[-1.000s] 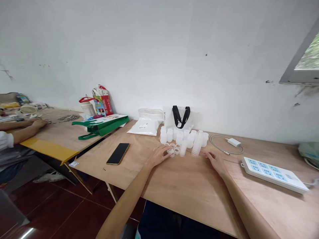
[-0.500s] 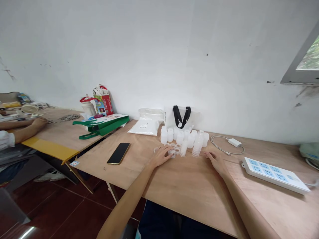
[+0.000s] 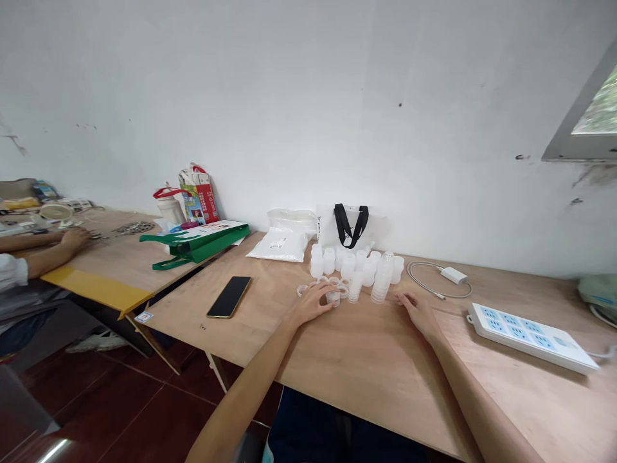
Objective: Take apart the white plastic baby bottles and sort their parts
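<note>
the plywood table [image 3: 366,379] holds a phone [image 3: 229,297], a power strip [image 3: 530,337] and probably clear plastic cups [image 3: 328,261].

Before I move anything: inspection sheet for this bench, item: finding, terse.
surface: plywood table, no spills seen.
job's things: small clear plastic rings lie by the left hand; stacked clear plastic cups and upright clear cups stand behind.
clutter: black smartphone, white plastic packet, white bag with black handles.
hands: left hand over the rings, grip unclear; right hand open, fingertips on the table.
cables: white charger cable coiled; power strip, cord running off right.
surroundings: co-worker's hand at the next table; window upper right.
</note>
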The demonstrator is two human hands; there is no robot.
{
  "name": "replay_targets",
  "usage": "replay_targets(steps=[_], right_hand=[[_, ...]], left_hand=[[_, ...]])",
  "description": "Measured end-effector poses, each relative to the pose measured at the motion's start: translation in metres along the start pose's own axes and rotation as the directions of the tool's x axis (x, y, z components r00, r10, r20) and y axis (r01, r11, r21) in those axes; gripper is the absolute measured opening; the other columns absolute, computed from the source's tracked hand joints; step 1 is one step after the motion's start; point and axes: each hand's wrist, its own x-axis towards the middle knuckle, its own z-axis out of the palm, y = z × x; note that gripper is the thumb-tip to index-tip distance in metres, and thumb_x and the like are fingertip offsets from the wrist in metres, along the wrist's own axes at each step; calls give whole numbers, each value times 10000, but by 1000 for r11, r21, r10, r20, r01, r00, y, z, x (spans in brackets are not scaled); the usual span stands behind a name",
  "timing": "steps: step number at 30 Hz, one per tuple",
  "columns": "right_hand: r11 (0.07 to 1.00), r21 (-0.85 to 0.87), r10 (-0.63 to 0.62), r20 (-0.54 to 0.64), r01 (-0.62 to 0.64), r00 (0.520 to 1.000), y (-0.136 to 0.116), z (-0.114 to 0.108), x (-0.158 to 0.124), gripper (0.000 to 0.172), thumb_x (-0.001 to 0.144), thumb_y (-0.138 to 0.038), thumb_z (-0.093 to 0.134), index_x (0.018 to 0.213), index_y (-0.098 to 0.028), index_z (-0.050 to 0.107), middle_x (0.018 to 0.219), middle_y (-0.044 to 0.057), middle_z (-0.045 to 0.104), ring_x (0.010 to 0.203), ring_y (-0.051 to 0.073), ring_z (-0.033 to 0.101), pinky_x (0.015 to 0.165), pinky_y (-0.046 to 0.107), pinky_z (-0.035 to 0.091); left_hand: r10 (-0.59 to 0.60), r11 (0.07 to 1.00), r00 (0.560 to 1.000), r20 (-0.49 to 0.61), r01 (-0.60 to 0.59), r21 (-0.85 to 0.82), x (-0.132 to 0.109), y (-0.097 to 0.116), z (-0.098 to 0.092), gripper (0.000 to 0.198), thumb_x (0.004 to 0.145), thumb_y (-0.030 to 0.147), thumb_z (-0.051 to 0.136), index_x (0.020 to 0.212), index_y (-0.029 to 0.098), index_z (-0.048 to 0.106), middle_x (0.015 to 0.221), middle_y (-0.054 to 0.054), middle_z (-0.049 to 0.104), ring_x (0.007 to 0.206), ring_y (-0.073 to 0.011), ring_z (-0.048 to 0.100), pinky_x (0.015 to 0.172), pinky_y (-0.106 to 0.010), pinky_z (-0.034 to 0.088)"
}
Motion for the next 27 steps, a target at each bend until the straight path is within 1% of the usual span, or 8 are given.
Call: replay_targets(steps=[3,6,9,11,13,17,23,27], right_hand=[[1000,1,0,-2,0,1000,1,0,1,405,885,-561,506,920,-220,722,960,88,776,928,292,699,881,418,513],[1000,2,-3,-2,3,1000,2,1,1,402,883,-559,509,915,-221,723,963,88,778,935,292,698,884,417,514],[1000,0,-3,0,3,1000,2,1,1,393,877,-555,518,909,-222,724,970,90,779,937,291,698,893,417,512],[1000,-2,1,0,-1,1000,2,1,1,386,875,-550,521,910,-224,725,974,91,779,947,294,698,900,420,509],[1000,-4,6,-2,-6,1000,1,0,1,385,877,-546,516,919,-226,725,976,90,779,953,298,698,905,427,506],[1000,-11,15,-6,-15,1000,0,0,1,387,877,-544,511,907,-226,730,938,87,779,932,306,699,902,442,505],[1000,1,7,4,-7,1000,0,1,1,404,884,-556,507,947,-223,727,995,89,777,932,296,702,891,435,518],[1000,-5,4,6,-4,1000,0,0,1,409,883,-560,512,951,-219,728,985,93,776,923,295,699,891,437,515]], left_hand=[[25,999,999,-24,-24,27,0,-2,1,410,880,224,644,1281,305,614,1376,-23,594,1286,-237,538,1120,-411,389],[47,998,998,-40,-46,43,0,-4,2,424,851,160,632,1248,309,640,1377,-27,583,1278,-241,540,1121,-426,392],[64,998,997,-40,-64,16,0,-6,4,453,835,127,632,1248,310,649,1374,-30,580,1299,-239,521,1139,-424,386],[48,999,998,-47,-49,-16,0,-6,5,468,846,154,647,1287,308,631,1378,-33,579,1309,-236,514,1157,-421,374],[10,999,999,-51,-12,-39,0,-6,5,447,871,231,670,1309,307,623,1384,-35,578,1311,-241,514,1164,-422,369],[-38,997,998,-40,35,-70,1,-6,5,376,928,366,645,1300,314,638,1382,-31,586,1289,-233,538,1139,-411,398],[-46,994,997,-63,40,-97,2,-8,5,348,966,378,591,1307,313,628,1351,-33,608,1261,-219,561,1097,-396,438],[-47,995,992,-119,35,-98,3,-6,3,331,977,385,567,1289,298,634,1333,-35,621,1250,-203,570,1087,-363,451]])
